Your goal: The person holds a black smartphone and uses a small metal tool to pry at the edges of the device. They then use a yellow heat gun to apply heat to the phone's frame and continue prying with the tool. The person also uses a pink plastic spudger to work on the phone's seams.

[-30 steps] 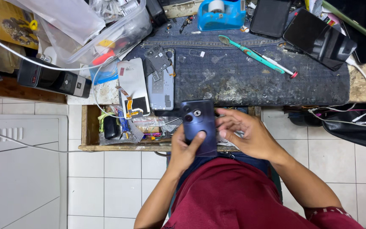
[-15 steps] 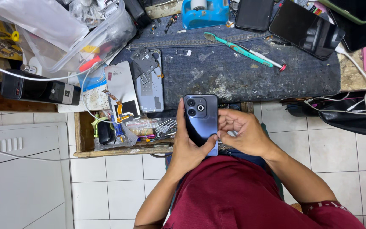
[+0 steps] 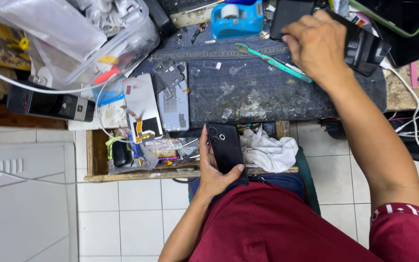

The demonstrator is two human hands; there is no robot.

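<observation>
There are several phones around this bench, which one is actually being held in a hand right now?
The dark phone with its camera lenses facing up, gripped in the left hand over the open drawer; the others lie on the bench.

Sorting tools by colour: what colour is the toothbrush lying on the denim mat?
Teal-green handle; the toothbrush shows best in the head view, beside the right hand.

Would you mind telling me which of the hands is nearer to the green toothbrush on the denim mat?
The right hand: it reaches over the far end of the mat, just beside the green toothbrush. The left hand is down by the drawer, holding a dark phone.
</observation>
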